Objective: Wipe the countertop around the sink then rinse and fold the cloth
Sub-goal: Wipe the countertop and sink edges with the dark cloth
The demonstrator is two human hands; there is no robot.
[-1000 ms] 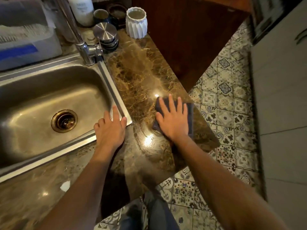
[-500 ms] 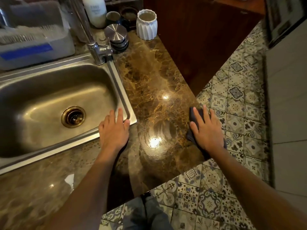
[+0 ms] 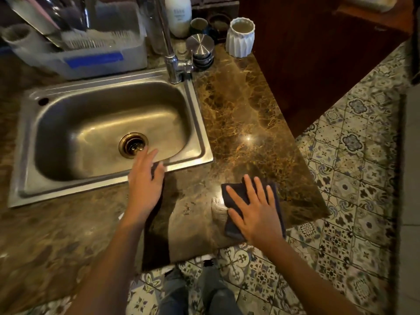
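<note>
Head view, right hand [image 3: 256,214] (flat) slid cloth [image 3: 236,194] nearer, left hand [image 3: 145,185] spread, lifted off sink [image 3: 197,123] rim.

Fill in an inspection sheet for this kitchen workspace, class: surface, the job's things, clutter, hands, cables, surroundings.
Surface: brown marble countertop, glossy, with a wet streak beside the cloth.
Job's things: dark cloth lies flat near the counter's front edge; steel sink holds no dishes; tap shows no water running.
Clutter: white ribbed cup, white bottle, steel lid on stacked dishes, and dish rack, all along the back.
Hands: right hand presses flat on the cloth, fingers spread; left hand open at the sink's front rim.
Cables: nothing seen.
Surroundings: patterned floor tiles, dark wooden cabinet.
</note>
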